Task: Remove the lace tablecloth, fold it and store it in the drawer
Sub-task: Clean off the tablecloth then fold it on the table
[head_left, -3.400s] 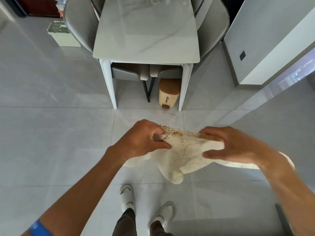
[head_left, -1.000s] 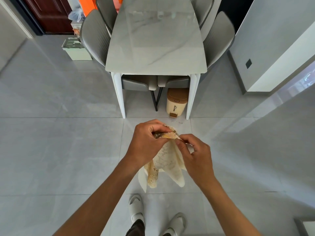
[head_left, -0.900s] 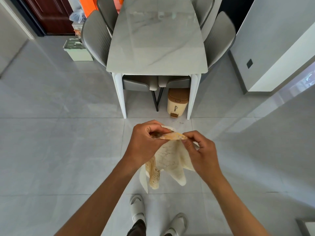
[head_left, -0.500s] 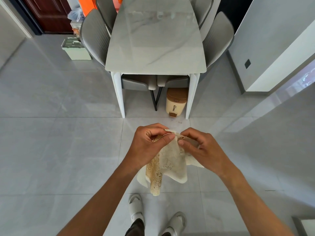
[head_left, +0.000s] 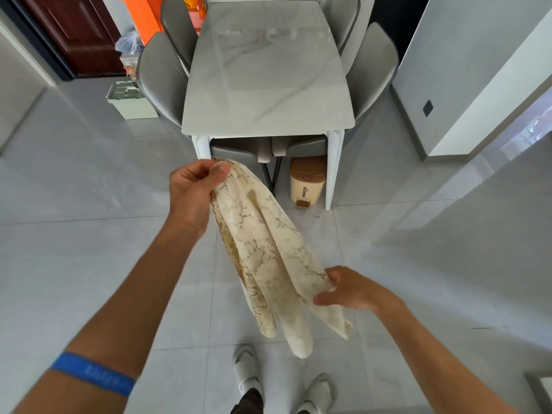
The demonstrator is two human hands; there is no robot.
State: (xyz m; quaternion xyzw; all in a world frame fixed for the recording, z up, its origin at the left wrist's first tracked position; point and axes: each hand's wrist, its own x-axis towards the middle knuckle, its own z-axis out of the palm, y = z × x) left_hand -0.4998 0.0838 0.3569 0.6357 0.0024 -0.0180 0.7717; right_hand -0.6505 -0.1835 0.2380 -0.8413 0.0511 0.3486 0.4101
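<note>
1. Left hand [head_left: 191, 194] grip: fingers curled, pinching top end of lace tablecloth [head_left: 263, 249].
2. Right hand [head_left: 351, 289] grip: thumb and fingers loosely holding cloth's lower part.
3. Cloth hangs in folds in the air above floor [head_left: 74, 234], off the bare worktop [head_left: 268, 79].
4. Bin [head_left: 307, 182] under worktop.
</note>
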